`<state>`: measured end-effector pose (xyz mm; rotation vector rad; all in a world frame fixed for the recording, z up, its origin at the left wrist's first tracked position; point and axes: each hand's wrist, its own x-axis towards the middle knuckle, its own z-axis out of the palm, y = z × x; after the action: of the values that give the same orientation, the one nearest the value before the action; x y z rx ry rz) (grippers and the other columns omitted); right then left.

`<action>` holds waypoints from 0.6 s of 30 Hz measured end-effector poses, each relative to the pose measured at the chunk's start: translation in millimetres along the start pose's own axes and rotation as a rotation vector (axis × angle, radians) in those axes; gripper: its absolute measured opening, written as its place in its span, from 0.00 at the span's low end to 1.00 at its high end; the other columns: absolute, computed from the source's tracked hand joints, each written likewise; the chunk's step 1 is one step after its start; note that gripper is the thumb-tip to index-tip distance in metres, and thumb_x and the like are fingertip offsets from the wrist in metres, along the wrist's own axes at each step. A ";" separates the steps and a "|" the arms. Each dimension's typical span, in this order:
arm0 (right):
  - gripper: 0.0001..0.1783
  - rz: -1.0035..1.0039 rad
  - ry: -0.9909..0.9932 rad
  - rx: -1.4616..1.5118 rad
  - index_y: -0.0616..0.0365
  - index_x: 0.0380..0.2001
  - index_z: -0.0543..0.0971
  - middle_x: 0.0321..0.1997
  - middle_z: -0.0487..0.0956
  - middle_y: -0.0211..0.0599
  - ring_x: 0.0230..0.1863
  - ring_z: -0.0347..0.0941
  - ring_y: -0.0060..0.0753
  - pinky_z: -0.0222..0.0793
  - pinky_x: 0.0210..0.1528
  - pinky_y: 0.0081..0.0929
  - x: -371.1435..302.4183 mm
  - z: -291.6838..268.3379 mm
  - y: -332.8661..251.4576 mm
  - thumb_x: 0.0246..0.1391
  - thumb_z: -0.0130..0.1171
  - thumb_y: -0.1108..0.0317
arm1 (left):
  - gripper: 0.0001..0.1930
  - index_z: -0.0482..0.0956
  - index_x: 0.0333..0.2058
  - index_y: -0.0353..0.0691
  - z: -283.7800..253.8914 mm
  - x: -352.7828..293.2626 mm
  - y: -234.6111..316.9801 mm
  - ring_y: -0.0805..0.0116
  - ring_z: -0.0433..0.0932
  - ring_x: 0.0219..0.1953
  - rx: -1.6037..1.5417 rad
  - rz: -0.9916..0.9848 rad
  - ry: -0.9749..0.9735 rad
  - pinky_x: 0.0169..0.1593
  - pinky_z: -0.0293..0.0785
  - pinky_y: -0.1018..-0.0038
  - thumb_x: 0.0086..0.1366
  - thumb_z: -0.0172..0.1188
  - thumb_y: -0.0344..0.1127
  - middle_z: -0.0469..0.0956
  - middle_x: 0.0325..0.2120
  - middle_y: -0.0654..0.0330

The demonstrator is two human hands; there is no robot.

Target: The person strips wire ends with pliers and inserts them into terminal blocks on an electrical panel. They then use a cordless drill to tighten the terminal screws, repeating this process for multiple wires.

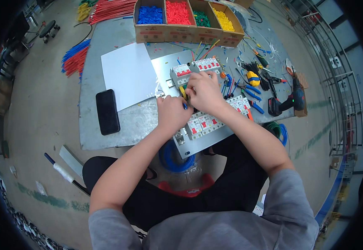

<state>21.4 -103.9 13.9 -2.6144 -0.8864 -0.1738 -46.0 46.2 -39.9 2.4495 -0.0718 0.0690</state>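
Both hands meet over a metal mounting plate (194,146) that carries rows of white circuit breakers with red switches. My left hand (173,111) is closed at the left side of the plate, a small blue piece showing by its fingertips. Just above it, my right hand (204,92) has its fingers bent together beside a small yellow piece (183,91). What either hand grips is hidden by the fingers. The upper breakers (205,65) sit just beyond my right hand; the lower breaker row (208,123) runs under my right forearm.
A cardboard box (152,33) of blue, red, green and yellow small parts stands at the back. White paper (127,75) and a black phone (107,111) lie left. Pliers (251,91), a yellow-and-black tool (253,78) and a cordless drill (292,100) lie right, among wire scraps.
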 end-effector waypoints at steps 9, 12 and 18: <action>0.09 0.016 -0.026 0.015 0.57 0.29 0.90 0.42 0.85 0.35 0.53 0.77 0.42 0.56 0.71 0.52 1.3 -3.7 1.6 0.58 0.65 0.66 | 0.14 0.93 0.30 0.44 -2.6 -1.9 0.2 0.63 0.80 0.36 0.014 0.001 0.016 0.53 0.62 0.62 0.62 0.72 0.49 0.84 0.22 0.63; 0.09 0.013 -0.027 0.028 0.57 0.29 0.90 0.42 0.85 0.35 0.54 0.77 0.42 0.57 0.71 0.51 3.1 -2.6 4.4 0.58 0.65 0.66 | 0.15 0.93 0.30 0.44 -1.9 -0.5 2.1 0.63 0.80 0.35 0.025 -0.005 0.033 0.53 0.62 0.62 0.61 0.73 0.50 0.84 0.22 0.63; 0.09 0.022 -0.046 0.038 0.57 0.29 0.90 0.42 0.85 0.35 0.54 0.77 0.42 0.57 0.72 0.50 3.5 -2.5 6.6 0.58 0.65 0.66 | 0.14 0.93 0.30 0.45 -6.4 0.0 5.4 0.64 0.80 0.35 0.027 -0.018 -0.004 0.53 0.62 0.62 0.61 0.73 0.50 0.84 0.22 0.64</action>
<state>28.3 -107.7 15.1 -2.6013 -0.8670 -0.0907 -46.6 46.1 -31.5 2.4774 -0.0509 0.0575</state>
